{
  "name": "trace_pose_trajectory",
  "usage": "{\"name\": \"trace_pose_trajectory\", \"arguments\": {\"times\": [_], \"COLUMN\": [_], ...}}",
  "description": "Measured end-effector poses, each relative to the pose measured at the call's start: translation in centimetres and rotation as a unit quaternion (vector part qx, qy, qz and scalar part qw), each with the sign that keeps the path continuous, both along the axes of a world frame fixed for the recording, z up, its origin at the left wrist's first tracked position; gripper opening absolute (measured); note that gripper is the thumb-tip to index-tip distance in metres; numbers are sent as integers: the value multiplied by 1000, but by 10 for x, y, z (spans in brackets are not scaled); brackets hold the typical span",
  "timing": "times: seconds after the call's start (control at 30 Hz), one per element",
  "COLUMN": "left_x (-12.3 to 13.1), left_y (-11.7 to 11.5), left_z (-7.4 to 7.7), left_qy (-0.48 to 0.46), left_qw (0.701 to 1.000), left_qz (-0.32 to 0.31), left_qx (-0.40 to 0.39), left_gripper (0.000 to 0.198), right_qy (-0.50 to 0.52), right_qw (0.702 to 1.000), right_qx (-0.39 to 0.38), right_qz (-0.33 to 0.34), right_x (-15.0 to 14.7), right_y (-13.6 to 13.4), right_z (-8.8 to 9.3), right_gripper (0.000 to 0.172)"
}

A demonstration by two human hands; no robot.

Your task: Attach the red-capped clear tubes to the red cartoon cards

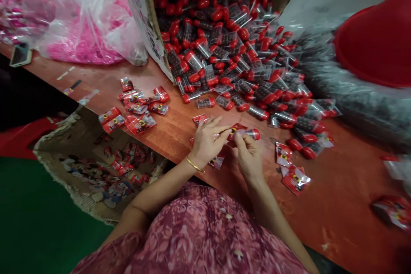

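Observation:
A small red printed packet with yellow and black marks is between my hands, above the table's near edge. My right hand pinches it between thumb and fingers. A clear tube with a red cap sticks out beside these fingers; whether it is inside the packet I cannot tell. My left hand, with a gold bangle at the wrist, is stretched out nearly flat, its fingertips at the packet's left side. More red printed packets lie under and around my left hand, partly hidden by it.
Red-capped tubes spill from a cardboard box onto the red table. Printed packets lie left, others right. Below is an open carton holding packets. Pink-filled bags, a phone and a red basin stand around.

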State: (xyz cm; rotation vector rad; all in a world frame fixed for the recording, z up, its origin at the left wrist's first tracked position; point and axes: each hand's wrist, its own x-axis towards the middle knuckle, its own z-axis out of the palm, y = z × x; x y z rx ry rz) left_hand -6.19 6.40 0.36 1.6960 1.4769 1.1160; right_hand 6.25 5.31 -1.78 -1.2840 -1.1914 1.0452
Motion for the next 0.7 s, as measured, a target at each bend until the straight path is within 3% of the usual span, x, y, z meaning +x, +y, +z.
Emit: {"name": "trace_pose_trajectory", "arguments": {"times": [0.13,0.2,0.33,0.4,0.53,0.6,0.7], "left_x": [-8,-14,-19,-14,3,11,16], "left_y": [-9,-16,-30,-34,-29,-24,-17], "left_z": [-5,-4,1,2,-3,-5,-5], "left_qy": [-116,-134,-55,-76,-246,-332,-437], "left_qw": [992,987,972,963,949,923,872], "left_qz": [42,67,-80,-125,-23,32,65], "left_qx": [-19,-60,-212,-225,-193,-192,-212], "left_gripper": [25,15,43,38,24,25,26], "right_qy": [-42,-62,-73,-57,-29,-15,-16], "right_qw": [999,997,994,995,996,997,998], "right_qx": [11,20,23,19,7,-5,-25], "right_qz": [-13,-38,-80,-84,-78,-73,-49], "right_x": [1,0,-5,-8,-13,-16,-15], "right_y": [-3,-6,-8,-7,-8,-10,-10], "right_z": [5,3,-2,-3,-2,-4,-6], "right_gripper": [39,42,47,45,40,42,46]}}
